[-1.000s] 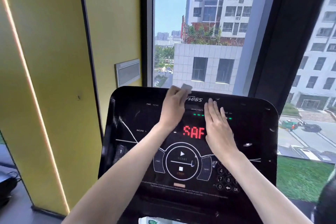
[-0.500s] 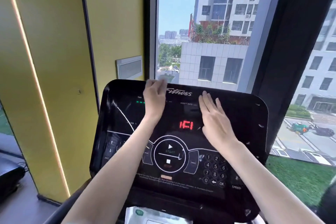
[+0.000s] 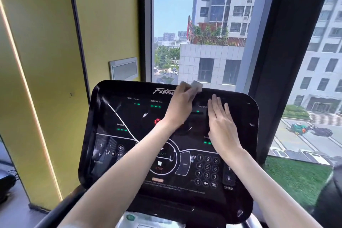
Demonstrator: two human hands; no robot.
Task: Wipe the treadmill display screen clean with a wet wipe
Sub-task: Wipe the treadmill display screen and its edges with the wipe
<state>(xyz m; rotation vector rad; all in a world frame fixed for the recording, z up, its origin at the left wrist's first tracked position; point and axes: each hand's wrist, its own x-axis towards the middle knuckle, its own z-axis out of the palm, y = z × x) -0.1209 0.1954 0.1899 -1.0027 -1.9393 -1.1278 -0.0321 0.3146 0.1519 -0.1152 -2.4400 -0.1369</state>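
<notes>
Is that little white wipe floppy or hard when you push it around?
Probably floppy: the wet wipe looks folded into a small soft pad held by the left hand at the top edge of the treadmill console. It is likely very light, since a few fingers manage it. As a wet wipe, it should slide easily over the glossy surface.

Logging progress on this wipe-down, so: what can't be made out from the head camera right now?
Head view only:
1. Red LED readout: mostly behind the wrist of the left hand; unreadable.
2. Black glossy treadmill console under the flat right hand: covered, cleanliness unknown.
3. White wet wipe: only a corner shows past the left hand.
4. White packet with green mark: cut off by the bottom edge, label blurred.
</notes>
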